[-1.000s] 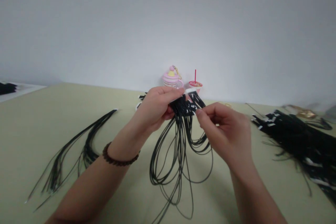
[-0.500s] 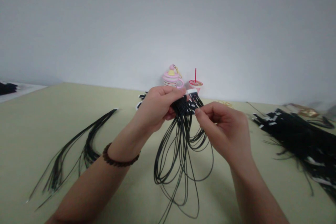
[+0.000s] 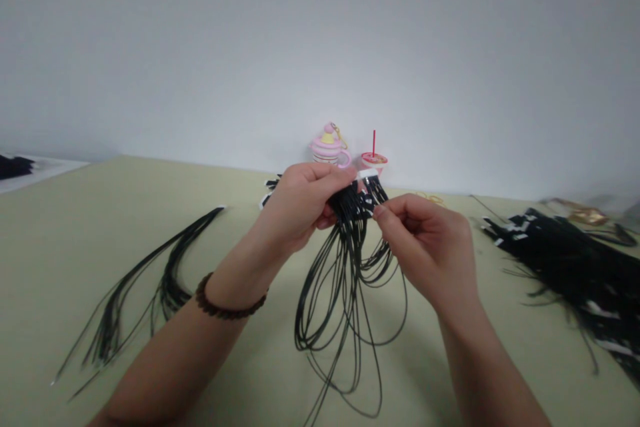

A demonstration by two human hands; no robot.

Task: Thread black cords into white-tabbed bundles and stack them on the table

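Note:
My left hand (image 3: 305,203) is closed around the upper part of a black wire harness (image 3: 345,280), just below its white connector (image 3: 369,174). Thin black wires hang from it in long loose loops toward the table. At the harness's right side, the thumb and index finger of my right hand (image 3: 430,240) pinch near a dark piece with small white ends. What exactly sits between those fingertips is too small to make out. A beaded bracelet (image 3: 227,303) is on my left wrist.
Another bundle of black wires (image 3: 175,260) lies on the table (image 3: 90,240) to the left. A large pile of black wires (image 3: 565,260) covers the right side. Behind my hands stand a pink toy cup (image 3: 327,149) and a small cup with a red straw (image 3: 374,160), near the wall.
Almost nothing differs. Both hands keep their grip, and the harness appears shifted very slightly to the right.

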